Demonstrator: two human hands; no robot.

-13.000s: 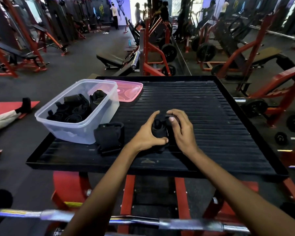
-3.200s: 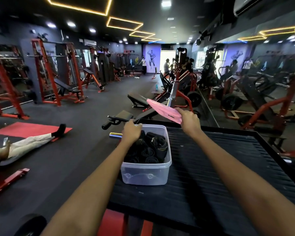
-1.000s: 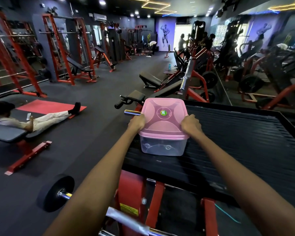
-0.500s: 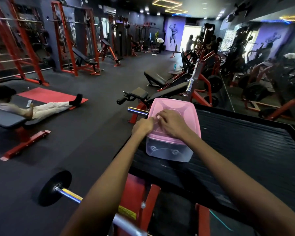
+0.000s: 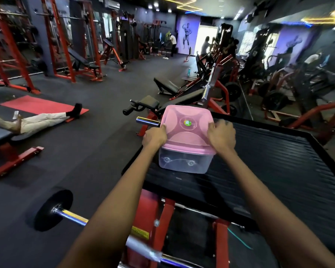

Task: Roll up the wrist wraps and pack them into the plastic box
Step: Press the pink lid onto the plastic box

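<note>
Pressing the lid onto the box, both hands clamp its left and right edges; corners likely need snapping next.

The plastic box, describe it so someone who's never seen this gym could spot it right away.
Find the black ribbed platform in the foreground. At its near-left corner sits the plastic box, between the left hand and right hand. It alone has clear walls under a pink lid.

A gym: red squat racks upper left, an incline bench, a loaded barbell lower left, weight plates right.
</note>
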